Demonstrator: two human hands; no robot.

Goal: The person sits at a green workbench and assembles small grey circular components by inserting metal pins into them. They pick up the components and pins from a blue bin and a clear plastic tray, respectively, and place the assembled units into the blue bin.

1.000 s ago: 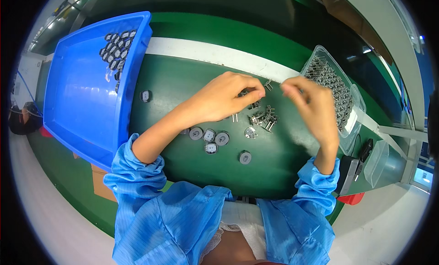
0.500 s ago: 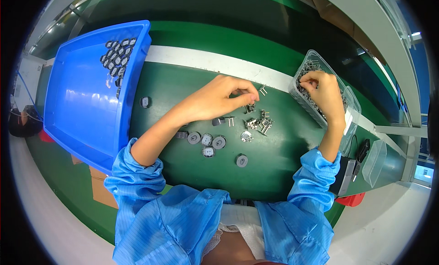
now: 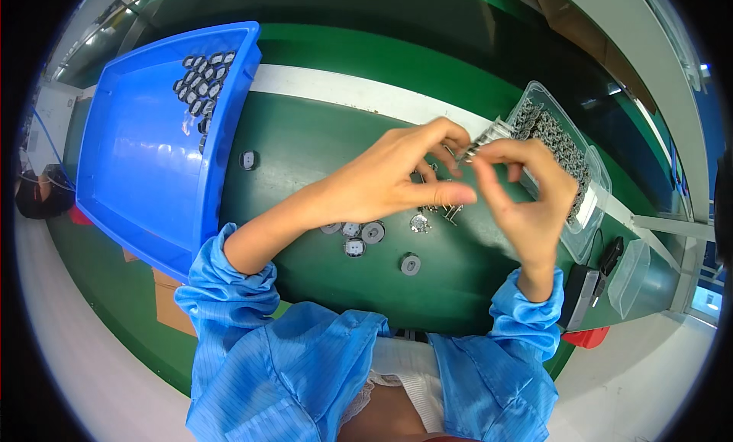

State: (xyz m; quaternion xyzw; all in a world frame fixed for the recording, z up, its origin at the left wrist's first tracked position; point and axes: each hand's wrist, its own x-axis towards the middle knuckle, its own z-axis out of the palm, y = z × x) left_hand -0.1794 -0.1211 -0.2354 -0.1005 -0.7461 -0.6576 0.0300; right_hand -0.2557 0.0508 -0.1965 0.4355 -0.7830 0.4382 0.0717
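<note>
My right hand (image 3: pixel 534 190) pinches a short row of silvery metal pins (image 3: pixel 492 131) between thumb and fingers, just left of a clear plastic box (image 3: pixel 527 98) full of similar metal parts. Facing it, my left hand (image 3: pixel 385 175) has its thumb and fingers apart, with the fingertips close to the row; whether they touch it I cannot tell. Beneath the left hand lie loose metal pin pieces (image 3: pixel 452 211), partly hidden. A small heap of shiny bits (image 3: pixel 419 223) is beside them. Round grey parts (image 3: pixel 372 232) sit near the left forearm, and a single grey disc (image 3: pixel 410 264) lies closer to me.
A large blue tray (image 3: pixel 141 167) stands at the left, with several black-and-grey parts (image 3: pixel 205 79) in its far right corner. One similar part (image 3: pixel 248 160) lies beside it on the green table (image 3: pixel 328 282). At the right are a black device (image 3: pixel 580 293) and a clear lid-like piece (image 3: pixel 628 278).
My right hand has come out of the clear box and moved left, now with the row of pins. My left hand has shifted right toward it, and its thumb and fingers have spread.
</note>
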